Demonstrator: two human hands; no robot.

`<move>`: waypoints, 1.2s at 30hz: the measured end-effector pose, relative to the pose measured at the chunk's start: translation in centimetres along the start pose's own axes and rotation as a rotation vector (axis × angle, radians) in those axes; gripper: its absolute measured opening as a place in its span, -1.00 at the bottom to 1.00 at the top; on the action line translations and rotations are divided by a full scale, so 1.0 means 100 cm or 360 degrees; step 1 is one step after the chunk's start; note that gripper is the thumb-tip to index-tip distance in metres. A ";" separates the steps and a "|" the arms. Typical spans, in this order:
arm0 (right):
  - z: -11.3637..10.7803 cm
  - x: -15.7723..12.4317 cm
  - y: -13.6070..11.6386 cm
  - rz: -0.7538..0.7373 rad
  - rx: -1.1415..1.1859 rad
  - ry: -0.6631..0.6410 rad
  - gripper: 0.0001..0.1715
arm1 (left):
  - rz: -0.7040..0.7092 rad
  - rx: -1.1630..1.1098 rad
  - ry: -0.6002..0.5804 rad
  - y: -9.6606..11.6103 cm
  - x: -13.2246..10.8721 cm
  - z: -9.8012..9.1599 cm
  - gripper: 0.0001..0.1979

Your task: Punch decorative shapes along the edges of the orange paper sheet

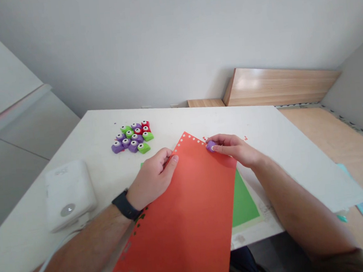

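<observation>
- Centrally, shows an orange paper sheet [187,207] lying askew on a white table [280,144], with one corner pointing to 12 o'clock and the near end hanging past the table's near edge.
- Pinches a small purple paper punch [210,145] between thumb and fingertips of the right hand [236,150], clamped on the sheet's far edge at about 1 o'clock from the sheet's middle.
- Rests the left hand [153,178] on the sheet's left edge at 10 o'clock, fingers curled and thumb flat on the paper; cannot tell whether the fingers grip the edge or only press it.
- Wears a black watch [125,205] on the left wrist.
- Shows rows of small punched holes along the sheet's far and left edges.
- Reveals a green sheet [243,202] beneath the orange one, peeking out at 3 o'clock.
- Finds a cluster of punches [133,137], purple, green and red, at 11 o'clock, well apart from both hands.
- Finds a white boxy device [67,194] at 9 o'clock, near the left forearm.
- Leaves tiny red paper bits [245,138] just beyond the right hand.
</observation>
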State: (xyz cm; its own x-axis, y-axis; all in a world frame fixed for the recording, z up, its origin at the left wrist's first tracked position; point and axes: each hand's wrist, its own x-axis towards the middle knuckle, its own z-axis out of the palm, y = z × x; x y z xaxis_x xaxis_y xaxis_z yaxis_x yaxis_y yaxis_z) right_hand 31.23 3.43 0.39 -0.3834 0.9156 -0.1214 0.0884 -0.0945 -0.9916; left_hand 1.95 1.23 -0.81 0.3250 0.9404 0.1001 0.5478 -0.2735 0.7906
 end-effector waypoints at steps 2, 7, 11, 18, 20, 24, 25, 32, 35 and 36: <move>0.000 0.000 0.000 -0.0002 -0.0032 -0.0032 -0.58 | 0.0008 -0.0006 -0.0002 0.001 0.000 0.000 -0.74; 0.000 0.000 0.000 -0.0029 -0.0193 -0.0010 -0.56 | 0.0010 -0.0031 0.0013 0.004 0.000 -0.001 -0.74; 0.001 0.000 -0.001 -0.0053 -0.0219 -0.0018 -0.55 | 0.0009 -0.0034 0.0013 0.004 0.000 -0.001 -0.75; 0.001 0.000 -0.003 -0.0022 -0.0186 -0.0053 -0.54 | 0.0003 -0.0007 -0.0002 0.003 -0.001 -0.001 -0.73; 0.000 0.000 -0.002 -0.0030 -0.0175 -0.0059 -0.56 | 0.0002 -0.0004 -0.0003 0.003 -0.001 -0.001 -0.73; -0.002 0.000 0.000 -0.0021 -0.0152 -0.0071 -0.59 | 0.0002 0.0006 0.0000 0.003 0.000 0.000 -0.73; -0.002 0.000 0.000 -0.0017 -0.0150 -0.0073 -0.59 | 0.0002 0.0009 -0.0003 0.003 0.000 0.000 -0.73; -0.001 0.000 -0.001 -0.0038 -0.0196 -0.0080 -0.59 | 0.0004 0.0043 -0.0012 0.002 -0.001 0.000 -0.74; -0.002 0.001 -0.001 -0.0031 -0.0193 -0.0081 -0.61 | 0.0001 0.0035 0.0003 0.002 -0.001 0.000 -0.74; -0.002 0.001 -0.001 -0.0024 -0.0189 -0.0082 -0.61 | -0.0001 0.0034 0.0009 0.002 -0.001 0.000 -0.74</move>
State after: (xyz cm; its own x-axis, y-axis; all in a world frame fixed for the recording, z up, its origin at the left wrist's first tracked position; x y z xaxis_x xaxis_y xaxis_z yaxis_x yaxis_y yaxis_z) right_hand 31.37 3.58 0.47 -0.4319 0.8950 -0.1116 0.1890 -0.0312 -0.9815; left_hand 2.06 1.10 -0.63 0.3202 0.9418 0.1029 0.5645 -0.2769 0.7776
